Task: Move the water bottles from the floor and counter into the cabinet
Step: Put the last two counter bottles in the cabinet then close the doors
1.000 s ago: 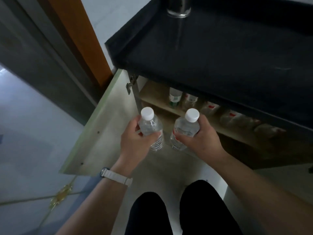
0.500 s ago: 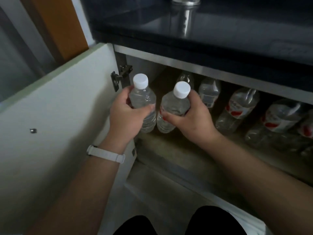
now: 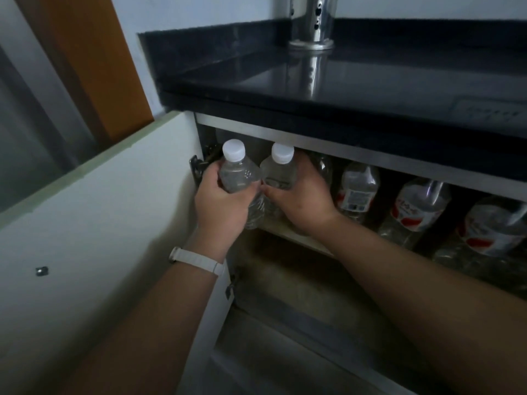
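Note:
My left hand (image 3: 221, 205) grips a clear water bottle with a white cap (image 3: 238, 173), held upright at the left end of the cabinet's upper shelf (image 3: 305, 242). Right beside it my right hand (image 3: 302, 201) grips a second white-capped bottle (image 3: 278, 173). The two bottles touch each other at the mouth of the open cabinet, just under the counter's edge. Their bottoms are hidden behind my hands. Several more bottles with red labels (image 3: 413, 212) stand along the shelf to the right.
The cabinet door (image 3: 94, 238) stands open at my left, its hinge (image 3: 199, 163) beside my left hand. A black counter (image 3: 370, 86) overhangs the cabinet and carries a perforated steel holder (image 3: 312, 21). A lower compartment (image 3: 299, 303) lies beneath the shelf.
Both hands have carried their bottles up and forward to the left end of the shelf. The camera has dropped lower and closer to the cabinet.

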Demonstrator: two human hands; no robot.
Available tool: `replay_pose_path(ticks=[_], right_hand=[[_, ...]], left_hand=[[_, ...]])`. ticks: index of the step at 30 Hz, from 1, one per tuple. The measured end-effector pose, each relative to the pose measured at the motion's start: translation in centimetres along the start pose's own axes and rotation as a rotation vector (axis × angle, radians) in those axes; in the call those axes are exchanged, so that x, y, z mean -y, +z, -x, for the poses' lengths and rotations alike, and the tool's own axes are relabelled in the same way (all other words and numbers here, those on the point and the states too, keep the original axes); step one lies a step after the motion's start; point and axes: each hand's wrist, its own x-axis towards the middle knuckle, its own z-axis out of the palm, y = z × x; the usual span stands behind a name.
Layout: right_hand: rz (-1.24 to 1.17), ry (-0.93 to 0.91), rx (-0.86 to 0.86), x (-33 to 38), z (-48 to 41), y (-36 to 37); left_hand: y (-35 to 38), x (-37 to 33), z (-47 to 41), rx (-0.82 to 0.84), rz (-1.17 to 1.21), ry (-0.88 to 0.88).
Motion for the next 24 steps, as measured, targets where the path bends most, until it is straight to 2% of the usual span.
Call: replay_pose_path(ticks=[7, 13, 20, 24], right_hand=[[-0.154, 0.015, 0.037, 0.4, -2.3, 1.9], [-0.156, 0.039, -0.006, 0.4, -3.2, 3.6], [-0.028, 0.082, -0.049, -0.7, -6.8, 5.9], [0.032, 0.047, -0.096, -1.2, -7.8, 6.3]], left_hand=[[0.1, 0.4, -0.5, -0.043, 0.046, -0.032], [-0.7, 0.9, 0.0, -0.084, 0.026, -0.049], [-1.2, 2.0, 0.0, -0.080, 0.012, -0.059], [-1.5, 2.1, -0.3, -0.063, 0.012, -0.033]])
